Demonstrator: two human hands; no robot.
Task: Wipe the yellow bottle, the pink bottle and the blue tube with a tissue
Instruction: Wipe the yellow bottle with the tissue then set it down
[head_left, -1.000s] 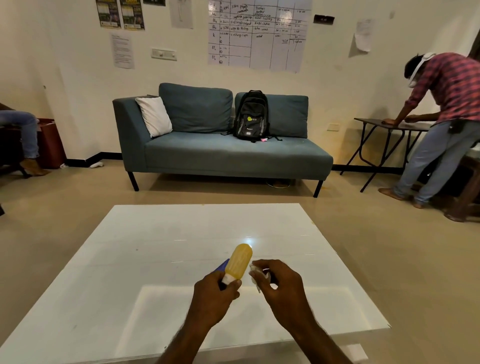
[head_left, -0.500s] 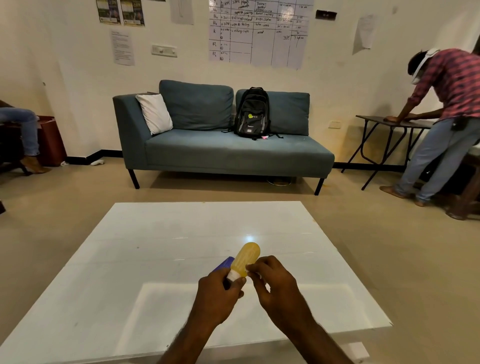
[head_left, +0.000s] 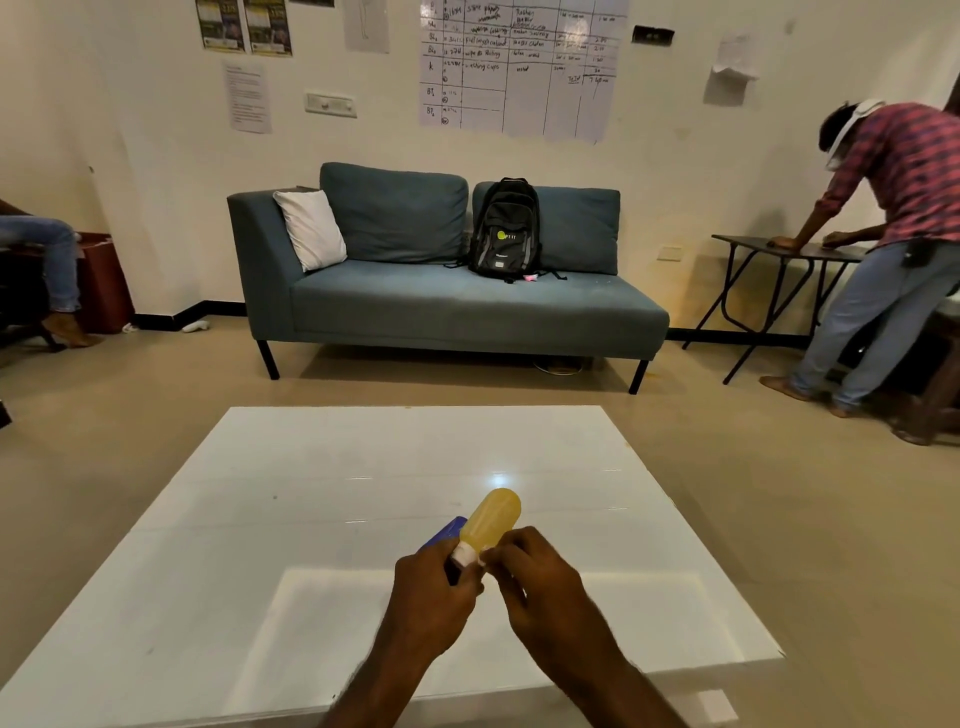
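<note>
yellow bottle (head_left: 491, 519) is held above the white table (head_left: 322, 499), cap end down in the left hand (head_left: 434, 590) and body tilted up and away, with the blue tube (head_left: 445, 531) tucked in the same clenched grip behind it. right hand (head_left: 535, 582) fingers (head_left: 506, 551) pinch a small bit of tissue (head_left: 482, 560) against the bottle's neck, mostly hidden; pink bottle not in view. to wipe well, i'd judge the left hand should turn the bottle while the tissue slides from neck to base so every side gets covered, without squeezing hard enough to drop the tube.
</note>
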